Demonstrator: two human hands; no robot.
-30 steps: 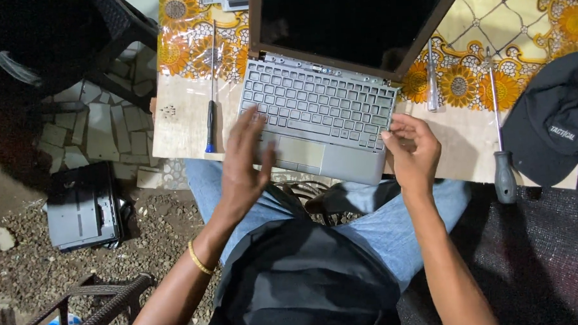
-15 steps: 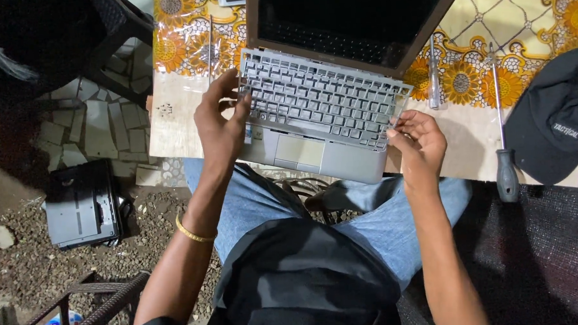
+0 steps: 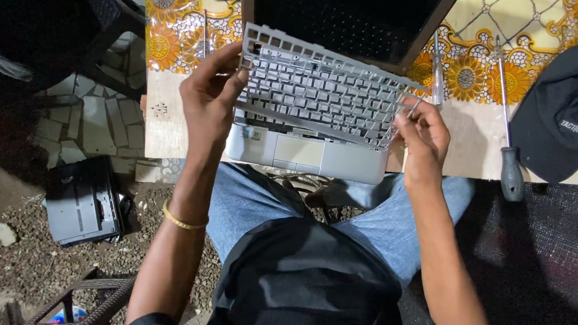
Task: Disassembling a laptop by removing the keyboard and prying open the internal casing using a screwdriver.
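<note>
Keyboard panel (image 3: 322, 97), grey, lifted and tilted above laptop base (image 3: 301, 152) on table (image 3: 166, 122). Left hand (image 3: 207, 98) grip clamped on upper corner, right hand (image 3: 422, 129) grip pinching opposite lower edge. Step judged: panel removal. Next move calls for lifting clear without strain underneath.

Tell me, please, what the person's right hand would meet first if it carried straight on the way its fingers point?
The right hand already pinches the lifted keyboard panel at its right corner. Pushing further up and left, it would probably press along that panel toward the laptop screen; depth is unclear.
</note>
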